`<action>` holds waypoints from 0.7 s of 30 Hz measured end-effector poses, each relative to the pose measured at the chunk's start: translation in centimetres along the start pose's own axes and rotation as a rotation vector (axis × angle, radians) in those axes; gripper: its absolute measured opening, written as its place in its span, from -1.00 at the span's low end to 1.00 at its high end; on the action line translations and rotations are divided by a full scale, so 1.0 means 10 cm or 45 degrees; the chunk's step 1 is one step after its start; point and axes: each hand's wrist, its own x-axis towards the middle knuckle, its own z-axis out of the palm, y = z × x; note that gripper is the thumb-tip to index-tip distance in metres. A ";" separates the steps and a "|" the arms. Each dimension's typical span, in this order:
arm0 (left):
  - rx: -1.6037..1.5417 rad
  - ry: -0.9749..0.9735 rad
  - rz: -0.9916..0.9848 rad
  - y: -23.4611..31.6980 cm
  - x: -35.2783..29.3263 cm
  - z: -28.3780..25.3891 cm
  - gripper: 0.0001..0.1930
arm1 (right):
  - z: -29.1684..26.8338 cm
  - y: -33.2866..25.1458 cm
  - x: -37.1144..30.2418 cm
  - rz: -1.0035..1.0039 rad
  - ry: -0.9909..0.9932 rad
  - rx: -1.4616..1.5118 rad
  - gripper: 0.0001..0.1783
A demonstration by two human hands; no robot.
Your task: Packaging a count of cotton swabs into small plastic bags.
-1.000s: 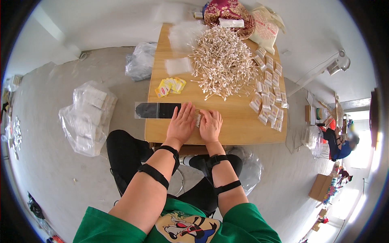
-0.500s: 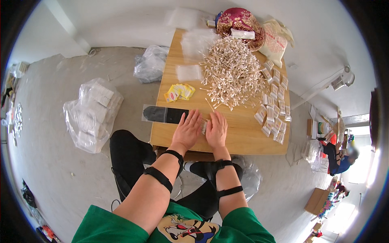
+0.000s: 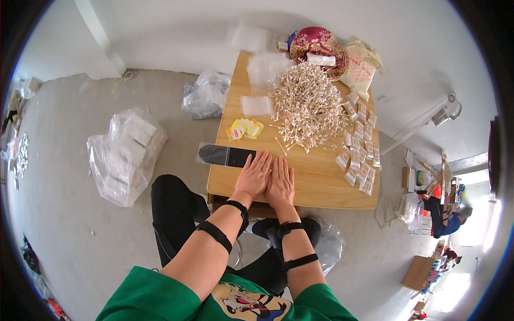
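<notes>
My left hand [image 3: 254, 174] and my right hand [image 3: 280, 183] lie flat, side by side, near the table's front edge, fingers stretched forward. In the narrow gap between them shows a small bunch of cotton swabs [image 3: 271, 165], mostly hidden by the hands. A flat black strip [image 3: 242, 157] with a rounded end, partly in a clear plastic sleeve, extends leftward from under my left fingers. Ahead of the hands a large heap of loose cotton swabs [image 3: 309, 104] covers the table [image 3: 316, 184]. One stray swab [image 3: 280, 146] lies just beyond my right fingertips.
Yellow printed cards [image 3: 244, 129] and clear plastic bags [image 3: 257, 105] lie at the left. Several swab packs [image 3: 360, 152] line the right. A maroon patterned cushion [image 3: 317, 44] and cloth bag [image 3: 360, 68] stand behind. A filled plastic sack [image 3: 126, 158] rests on the floor.
My right hand has moved left against my left hand, narrowing the gap so that less of the swab bunch shows. The whole view has shifted slightly.
</notes>
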 end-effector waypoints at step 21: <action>0.093 -0.099 -0.599 -0.73 0.03 -0.77 -0.79 | 0.08 -0.40 0.29 -0.253 -0.012 -0.016 -0.39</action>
